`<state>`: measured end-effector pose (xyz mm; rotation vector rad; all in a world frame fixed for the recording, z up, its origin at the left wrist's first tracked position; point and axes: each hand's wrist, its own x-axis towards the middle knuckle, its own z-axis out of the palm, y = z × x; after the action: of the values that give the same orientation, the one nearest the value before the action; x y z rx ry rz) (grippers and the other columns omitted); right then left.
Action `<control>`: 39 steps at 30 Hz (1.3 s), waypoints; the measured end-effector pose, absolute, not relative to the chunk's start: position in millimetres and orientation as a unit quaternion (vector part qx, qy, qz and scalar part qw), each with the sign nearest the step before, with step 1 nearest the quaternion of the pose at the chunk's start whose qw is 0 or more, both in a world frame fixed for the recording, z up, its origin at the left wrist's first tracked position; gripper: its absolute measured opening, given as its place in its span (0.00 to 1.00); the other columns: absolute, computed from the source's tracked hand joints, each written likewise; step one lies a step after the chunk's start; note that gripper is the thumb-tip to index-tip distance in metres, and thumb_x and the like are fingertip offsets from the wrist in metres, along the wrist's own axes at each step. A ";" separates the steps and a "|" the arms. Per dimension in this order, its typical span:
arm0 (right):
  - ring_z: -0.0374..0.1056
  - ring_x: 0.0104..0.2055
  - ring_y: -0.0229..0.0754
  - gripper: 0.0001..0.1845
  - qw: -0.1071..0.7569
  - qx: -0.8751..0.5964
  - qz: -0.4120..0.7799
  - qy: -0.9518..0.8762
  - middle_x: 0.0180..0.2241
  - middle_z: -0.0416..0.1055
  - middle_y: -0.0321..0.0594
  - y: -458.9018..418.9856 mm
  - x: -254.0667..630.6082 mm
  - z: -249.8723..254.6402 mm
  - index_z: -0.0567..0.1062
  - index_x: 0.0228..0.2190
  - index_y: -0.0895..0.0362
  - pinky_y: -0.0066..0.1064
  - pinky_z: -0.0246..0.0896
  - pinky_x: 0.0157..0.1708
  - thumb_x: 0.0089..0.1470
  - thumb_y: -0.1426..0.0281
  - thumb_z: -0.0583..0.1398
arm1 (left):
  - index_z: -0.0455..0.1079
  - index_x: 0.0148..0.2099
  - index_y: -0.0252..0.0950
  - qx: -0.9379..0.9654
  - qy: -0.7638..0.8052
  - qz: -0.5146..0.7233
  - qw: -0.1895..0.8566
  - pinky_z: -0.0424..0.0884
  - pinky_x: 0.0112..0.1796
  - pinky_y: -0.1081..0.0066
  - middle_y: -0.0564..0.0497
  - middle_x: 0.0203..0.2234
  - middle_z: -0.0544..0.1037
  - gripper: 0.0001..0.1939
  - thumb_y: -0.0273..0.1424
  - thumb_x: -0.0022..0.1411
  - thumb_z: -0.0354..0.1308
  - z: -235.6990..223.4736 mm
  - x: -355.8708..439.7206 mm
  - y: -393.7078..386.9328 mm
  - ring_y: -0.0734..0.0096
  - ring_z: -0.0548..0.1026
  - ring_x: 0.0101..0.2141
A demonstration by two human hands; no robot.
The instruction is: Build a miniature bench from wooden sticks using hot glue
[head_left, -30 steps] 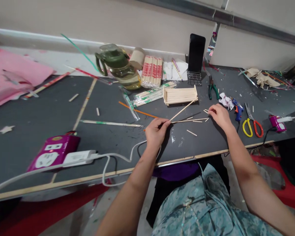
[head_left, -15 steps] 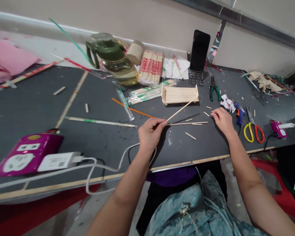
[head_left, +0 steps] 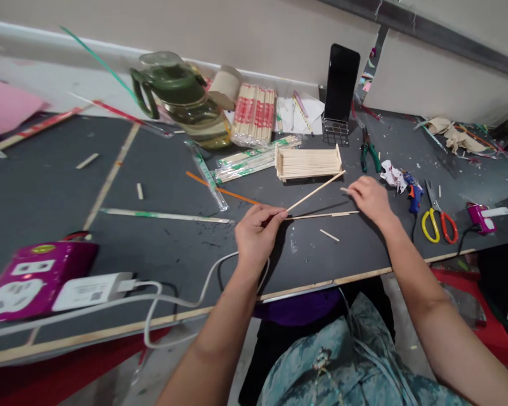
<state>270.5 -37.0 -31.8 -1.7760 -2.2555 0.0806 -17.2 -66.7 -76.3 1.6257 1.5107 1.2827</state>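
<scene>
My left hand is closed in a pinch on a thin wooden stick, which slants up to the right toward the small bench-like stick frame. A second thin stick runs from beside the same fingertips along the dark table; I cannot tell whether they grip it too. My right hand pinches a short piece of wooden stick, its end poking out to the left of the fingers. Below the long sticks lies another short stick piece.
Green-handled pliers, a blue glue gun and scissors lie to the right. Behind stand a phone, a bundle of chopsticks and a green-lidded jug. A purple power socket with a white cable sits at left.
My right hand has moved left toward the raised stick and now has a short stick piece between its fingers. My left hand keeps its pinch. The view has shifted slightly.
</scene>
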 end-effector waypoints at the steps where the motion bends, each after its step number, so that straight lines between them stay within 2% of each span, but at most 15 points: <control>1: 0.69 0.45 0.48 0.13 0.144 -0.648 0.017 -0.748 0.39 0.75 0.46 -37.0 281.5 -30.8 0.81 0.36 0.55 0.36 0.60 0.41 0.67 0.68 0.57 | 0.80 0.34 0.41 0.614 0.565 0.474 0.281 0.70 0.34 0.67 0.52 0.29 0.78 0.08 0.37 0.62 0.62 -75.2 -16.6 -67.2 0.66 0.75 0.32; 4: 0.70 0.43 0.49 0.13 0.168 -0.662 0.040 -0.729 0.36 0.76 0.45 -41.2 305.2 -27.3 0.82 0.34 0.54 0.37 0.63 0.43 0.65 0.70 0.58 | 0.80 0.34 0.42 0.645 0.564 0.448 0.256 0.70 0.36 0.66 0.52 0.30 0.79 0.08 0.36 0.63 0.61 -71.9 -14.8 -68.2 0.64 0.76 0.33; 8: 0.72 0.43 0.46 0.13 0.304 -0.621 0.061 -0.720 0.38 0.77 0.43 -65.6 299.5 -21.8 0.82 0.37 0.53 0.37 0.65 0.47 0.67 0.67 0.57 | 0.80 0.35 0.42 0.692 0.562 0.400 0.215 0.70 0.40 0.64 0.51 0.31 0.80 0.09 0.36 0.66 0.60 -71.4 -14.2 -68.2 0.61 0.76 0.36; 10: 0.72 0.42 0.46 0.13 0.326 -0.607 0.075 -0.721 0.37 0.77 0.42 -82.4 287.1 -21.3 0.82 0.37 0.53 0.37 0.66 0.46 0.67 0.66 0.57 | 0.81 0.36 0.42 0.709 0.558 0.380 0.203 0.70 0.40 0.64 0.50 0.32 0.80 0.09 0.35 0.66 0.60 -72.8 -13.9 -67.8 0.61 0.76 0.37; 18: 0.70 0.44 0.46 0.12 0.216 -0.578 0.081 -0.783 0.38 0.76 0.44 -110.0 249.4 -42.3 0.82 0.40 0.53 0.34 0.65 0.42 0.67 0.69 0.56 | 0.82 0.40 0.40 0.739 0.574 0.298 0.187 0.68 0.35 0.68 0.48 0.34 0.76 0.10 0.36 0.67 0.59 -69.3 -9.6 -69.6 0.63 0.75 0.36; 22: 0.67 0.44 0.47 0.13 0.152 -0.582 0.043 -0.798 0.39 0.75 0.46 -107.6 242.0 -43.8 0.81 0.40 0.54 0.33 0.62 0.39 0.68 0.71 0.55 | 0.81 0.45 0.38 0.759 0.550 0.272 0.218 0.69 0.37 0.67 0.48 0.35 0.76 0.10 0.31 0.65 0.60 -62.8 -15.0 -67.2 0.63 0.75 0.36; 25: 0.66 0.44 0.47 0.14 0.123 -0.584 0.036 -0.801 0.39 0.74 0.46 -107.7 239.2 -40.0 0.80 0.37 0.55 0.33 0.60 0.36 0.68 0.72 0.54 | 0.80 0.43 0.37 0.760 0.546 0.254 0.244 0.70 0.38 0.67 0.48 0.35 0.77 0.09 0.27 0.64 0.59 -59.3 -20.2 -64.3 0.64 0.75 0.35; 28: 0.65 0.44 0.48 0.13 0.096 -0.585 0.031 -0.804 0.39 0.74 0.46 -108.6 237.8 -36.4 0.78 0.39 0.56 0.33 0.58 0.35 0.68 0.73 0.54 | 0.80 0.39 0.37 0.765 0.545 0.237 0.249 0.69 0.37 0.67 0.48 0.34 0.77 0.08 0.27 0.64 0.58 -56.0 -23.0 -62.8 0.64 0.75 0.34; 30: 0.65 0.44 0.48 0.12 0.079 -0.581 0.027 -0.810 0.39 0.74 0.46 -109.7 238.8 -34.4 0.78 0.40 0.57 0.33 0.57 0.36 0.68 0.74 0.53 | 0.80 0.40 0.37 0.769 0.545 0.228 0.246 0.69 0.36 0.67 0.48 0.34 0.77 0.08 0.29 0.64 0.59 -52.0 -23.8 -62.1 0.64 0.75 0.34; 34: 0.66 0.43 0.48 0.10 0.062 -0.590 0.021 -0.805 0.38 0.74 0.46 -115.8 249.7 -31.1 0.77 0.37 0.57 0.33 0.58 0.37 0.66 0.73 0.55 | 0.80 0.43 0.38 0.773 0.544 0.240 0.222 0.68 0.36 0.67 0.48 0.34 0.78 0.10 0.30 0.66 0.57 -38.2 -20.1 -59.1 0.64 0.75 0.34; 39: 0.67 0.42 0.47 0.10 0.084 -0.618 0.012 -0.781 0.36 0.74 0.44 -128.6 269.9 -31.1 0.77 0.34 0.55 0.33 0.57 0.35 0.66 0.71 0.56 | 0.79 0.39 0.38 0.817 0.513 0.204 0.168 0.67 0.35 0.66 0.48 0.35 0.78 0.09 0.29 0.67 0.57 -25.6 4.3 -56.1 0.61 0.75 0.37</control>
<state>269.9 -128.6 -31.1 -1.8454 -2.3319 0.0347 4.3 -56.1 -25.6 2.3229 1.4580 0.5812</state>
